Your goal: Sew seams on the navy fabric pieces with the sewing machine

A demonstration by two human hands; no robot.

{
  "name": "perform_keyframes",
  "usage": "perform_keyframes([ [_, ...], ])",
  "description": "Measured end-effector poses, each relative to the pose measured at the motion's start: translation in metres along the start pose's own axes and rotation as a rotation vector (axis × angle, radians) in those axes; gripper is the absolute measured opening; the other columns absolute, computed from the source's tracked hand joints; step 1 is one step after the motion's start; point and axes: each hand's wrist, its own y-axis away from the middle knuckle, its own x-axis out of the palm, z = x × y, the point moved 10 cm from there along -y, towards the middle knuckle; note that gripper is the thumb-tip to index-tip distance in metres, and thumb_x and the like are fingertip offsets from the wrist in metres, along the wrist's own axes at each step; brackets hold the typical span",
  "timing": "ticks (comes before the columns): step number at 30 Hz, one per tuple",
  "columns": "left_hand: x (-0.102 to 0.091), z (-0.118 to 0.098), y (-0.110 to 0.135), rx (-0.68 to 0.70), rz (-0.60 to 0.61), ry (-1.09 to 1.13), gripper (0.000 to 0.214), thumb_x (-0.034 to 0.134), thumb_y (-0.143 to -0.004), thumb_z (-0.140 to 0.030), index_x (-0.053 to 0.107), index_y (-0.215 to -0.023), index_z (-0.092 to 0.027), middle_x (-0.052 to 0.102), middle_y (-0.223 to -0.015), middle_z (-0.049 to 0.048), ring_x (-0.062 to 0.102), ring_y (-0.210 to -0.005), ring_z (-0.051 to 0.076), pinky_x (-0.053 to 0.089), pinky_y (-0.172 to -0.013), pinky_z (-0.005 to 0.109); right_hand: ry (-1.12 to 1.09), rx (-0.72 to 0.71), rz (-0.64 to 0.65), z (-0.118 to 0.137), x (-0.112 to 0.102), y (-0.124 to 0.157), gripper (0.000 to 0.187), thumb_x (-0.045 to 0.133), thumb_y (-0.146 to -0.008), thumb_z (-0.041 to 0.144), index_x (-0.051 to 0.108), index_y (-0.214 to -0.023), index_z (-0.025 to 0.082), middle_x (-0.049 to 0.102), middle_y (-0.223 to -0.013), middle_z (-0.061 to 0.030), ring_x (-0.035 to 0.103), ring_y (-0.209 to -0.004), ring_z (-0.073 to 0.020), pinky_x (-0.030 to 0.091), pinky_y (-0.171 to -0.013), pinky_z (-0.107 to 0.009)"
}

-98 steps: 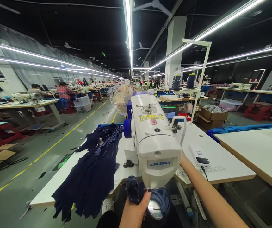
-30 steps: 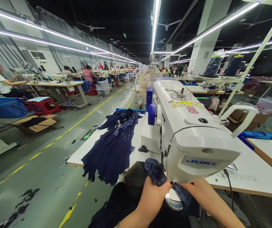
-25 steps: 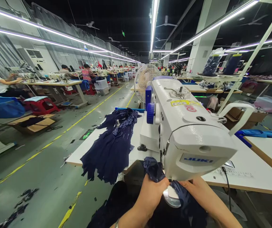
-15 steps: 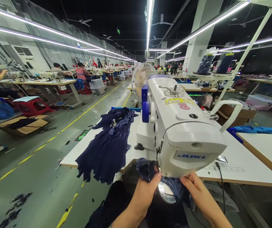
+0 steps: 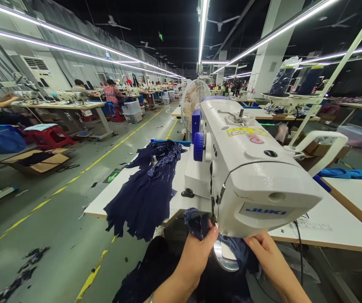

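Note:
A white JUKI sewing machine (image 5: 250,168) fills the middle of the view on a white table (image 5: 326,227). Under its head lies a piece of navy fabric (image 5: 200,221) over a round metal arm end (image 5: 223,256). My left hand (image 5: 196,252) is closed, pinching the fabric's left side just below the machine head. My right hand (image 5: 263,252) grips the same fabric on the right side, fingers curled. A heap of navy fabric pieces (image 5: 149,189) lies on the table's left part and hangs over its edge.
A white fan (image 5: 192,99) stands behind the machine. A thread stand (image 5: 294,99) with cones rises at the right. Another table (image 5: 358,198) is at the far right. People sit at sewing tables (image 5: 61,107) along the left aisle, near a red stool (image 5: 48,134) and a cardboard box (image 5: 38,160).
My right hand came from beside the machine to the fabric under its head. Both hands have shifted slightly on the fabric; the view swung a little.

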Motion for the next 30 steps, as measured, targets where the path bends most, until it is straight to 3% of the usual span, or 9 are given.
perform_keyframes([
  [11,0.001,0.003,-0.001,0.002,0.010,0.015,0.037,0.070,-0.073,-0.041,0.067,-0.100,-0.015,0.069,-0.091,0.0075,0.059,-0.094,0.026,0.042,-0.091,0.038,0.081,0.025,-0.011,-0.006,-0.003,-0.004,0.043,0.056,-0.081,0.044,0.058,-0.114,0.018,0.067,-0.102,-0.0094,0.057,-0.095,-0.0252,0.041,-0.096,-0.041],
  [20,-0.001,0.003,-0.002,-0.004,0.013,-0.025,0.034,0.070,-0.073,-0.040,0.067,-0.097,-0.016,0.068,-0.089,0.0070,0.059,-0.091,0.025,0.042,-0.088,0.037,0.093,0.040,0.036,-0.007,0.000,-0.003,0.033,0.056,-0.079,0.045,0.067,-0.094,0.018,0.065,-0.112,-0.0090,0.056,-0.103,-0.0259,0.039,-0.100,-0.040],
  [25,0.000,-0.001,0.000,0.005,0.002,0.003,0.034,0.072,-0.071,-0.041,0.066,-0.092,-0.015,0.067,-0.086,0.0067,0.058,-0.087,0.024,0.043,-0.084,0.035,0.169,0.085,-0.071,-0.023,-0.012,-0.001,0.031,0.058,-0.077,0.048,0.066,-0.085,0.019,0.070,-0.091,-0.0073,0.060,-0.093,-0.0247,0.046,-0.090,-0.035],
  [30,-0.003,0.008,0.002,-0.032,0.038,-0.001,0.039,0.073,-0.068,-0.047,0.063,-0.087,-0.014,0.061,-0.070,0.0020,0.052,-0.065,0.015,0.041,-0.062,0.026,0.129,0.058,-0.227,-0.033,-0.026,0.005,0.030,0.061,-0.074,0.051,0.064,-0.079,0.022,0.070,-0.085,-0.0052,0.061,-0.091,-0.0230,0.049,-0.084,-0.028],
])
